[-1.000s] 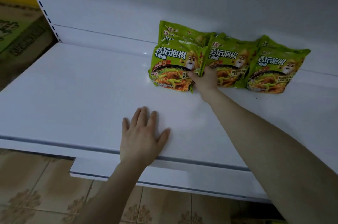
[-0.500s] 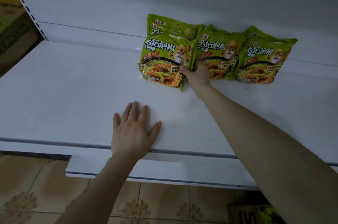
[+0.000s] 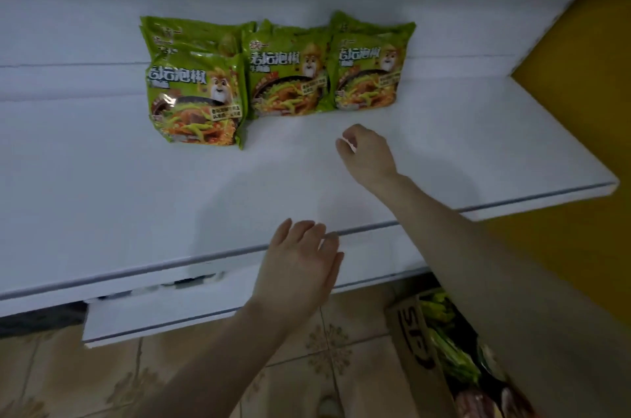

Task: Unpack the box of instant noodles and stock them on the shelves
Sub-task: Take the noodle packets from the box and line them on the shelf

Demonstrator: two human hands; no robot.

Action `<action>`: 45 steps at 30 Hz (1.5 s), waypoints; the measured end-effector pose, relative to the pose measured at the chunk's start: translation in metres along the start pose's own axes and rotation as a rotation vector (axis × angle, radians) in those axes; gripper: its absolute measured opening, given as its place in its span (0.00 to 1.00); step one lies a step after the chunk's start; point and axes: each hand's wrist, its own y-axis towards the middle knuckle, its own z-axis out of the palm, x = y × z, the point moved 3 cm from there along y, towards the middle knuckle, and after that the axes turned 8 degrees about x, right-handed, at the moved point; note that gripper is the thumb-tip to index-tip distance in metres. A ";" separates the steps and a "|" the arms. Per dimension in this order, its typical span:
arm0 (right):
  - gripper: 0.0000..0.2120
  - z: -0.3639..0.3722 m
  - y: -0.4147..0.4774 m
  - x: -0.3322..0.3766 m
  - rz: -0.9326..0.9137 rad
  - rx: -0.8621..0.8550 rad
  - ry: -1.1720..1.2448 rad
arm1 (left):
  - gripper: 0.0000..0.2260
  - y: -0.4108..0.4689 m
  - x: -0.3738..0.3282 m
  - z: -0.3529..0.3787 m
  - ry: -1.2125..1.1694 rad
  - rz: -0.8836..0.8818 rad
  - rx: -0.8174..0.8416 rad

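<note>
Green instant noodle packets stand in a row at the back of the white shelf (image 3: 102, 199). The left stack (image 3: 194, 99) sits furthest forward, beside a middle stack (image 3: 290, 76) and a right stack (image 3: 370, 72). My right hand (image 3: 367, 152) hovers over the shelf in front of the packets, fingers loosely curled, holding nothing. My left hand (image 3: 300, 267) is over the shelf's front edge, fingers relaxed and empty. The cardboard box (image 3: 420, 349) with more green packets (image 3: 450, 346) sits on the floor at lower right.
A lower white shelf (image 3: 164, 315) juts out under the upper one. Below it is a patterned tile floor (image 3: 102, 383). A yellow wall (image 3: 580, 110) rises at the right, past the shelf's end.
My right hand has let go of the packets and pulled back toward me. My left hand has lifted off the shelf top to its front edge. The view has shifted right, showing the box.
</note>
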 end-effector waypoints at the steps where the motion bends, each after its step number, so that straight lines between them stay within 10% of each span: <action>1: 0.16 -0.012 -0.013 -0.017 0.031 -0.026 0.007 | 0.13 0.006 -0.021 0.005 -0.033 0.049 -0.008; 16: 0.13 -0.100 -0.224 -0.349 0.624 -0.077 0.074 | 0.01 0.047 -0.294 0.152 -0.196 0.517 0.522; 20: 0.12 -0.075 -0.273 -0.432 0.771 0.008 0.110 | 0.11 0.049 -0.335 0.204 -0.140 0.560 0.620; 45: 0.18 0.227 -0.335 -0.618 0.941 0.344 0.155 | 0.25 0.021 -0.334 0.546 0.291 0.478 1.095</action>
